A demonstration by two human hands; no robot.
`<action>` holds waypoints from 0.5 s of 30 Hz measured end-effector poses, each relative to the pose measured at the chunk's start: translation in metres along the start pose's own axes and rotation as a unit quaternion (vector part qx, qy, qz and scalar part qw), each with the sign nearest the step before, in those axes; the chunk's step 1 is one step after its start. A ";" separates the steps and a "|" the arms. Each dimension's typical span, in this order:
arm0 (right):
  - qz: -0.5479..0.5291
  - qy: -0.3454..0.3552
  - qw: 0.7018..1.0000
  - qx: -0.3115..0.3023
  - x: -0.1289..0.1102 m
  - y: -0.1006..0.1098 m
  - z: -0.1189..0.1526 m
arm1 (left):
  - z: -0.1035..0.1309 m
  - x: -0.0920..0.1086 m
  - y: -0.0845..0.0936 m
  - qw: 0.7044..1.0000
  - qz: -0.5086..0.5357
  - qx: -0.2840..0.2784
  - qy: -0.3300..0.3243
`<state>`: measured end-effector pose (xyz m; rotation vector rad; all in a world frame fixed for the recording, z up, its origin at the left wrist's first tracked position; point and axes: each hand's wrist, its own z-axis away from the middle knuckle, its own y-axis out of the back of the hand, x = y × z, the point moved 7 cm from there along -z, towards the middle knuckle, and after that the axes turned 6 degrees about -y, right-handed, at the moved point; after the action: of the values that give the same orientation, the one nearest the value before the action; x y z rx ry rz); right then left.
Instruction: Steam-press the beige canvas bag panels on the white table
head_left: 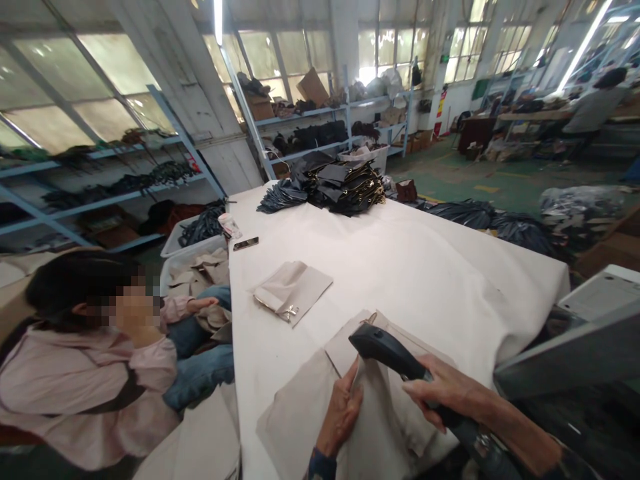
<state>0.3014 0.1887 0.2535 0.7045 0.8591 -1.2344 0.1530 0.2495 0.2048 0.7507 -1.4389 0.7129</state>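
Observation:
My right hand (pixel 445 393) is wrapped round a black handheld tool (pixel 387 350) with a curved, blunt head; its exact kind is unclear. The head rests at or just above a beige fabric piece (pixel 373 393), close to my left fingers. My left hand (pixel 344 410) pinches the edge of this piece, thumb and fingers pointing up toward the tool's head. More beige fabric (pixel 295 400) lies spread under and beside both hands. Farther up the table sits a small stack of beige pieces (pixel 295 287) with a metal clip (pixel 290 312) at its near edge.
The table (pixel 370 247) has a white cover. A pile of black pieces (pixel 335 183) stands at its far end, near a phone (pixel 246 244). On the left sits a person (pixel 90 373) beside bins of fabric (pixel 193 267). A grey machine part (pixel 575 343) borders the right side.

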 end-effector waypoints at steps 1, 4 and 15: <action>0.003 0.005 1.000 0.013 0.002 0.003 -0.002 | 0.000 0.002 -0.001 1.000 -0.009 -0.006 -0.002; -0.006 0.026 0.998 0.059 0.004 0.017 -0.008 | 0.001 0.003 -0.004 0.999 -0.039 -0.010 -0.023; -0.034 -0.058 0.984 0.167 0.050 0.064 0.069 | 0.003 0.056 -0.027 0.721 -0.602 -0.042 -0.340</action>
<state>0.3812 0.1181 0.2459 0.8652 0.5891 -1.4861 0.1737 0.2307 0.2600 1.7236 -1.2000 -0.7300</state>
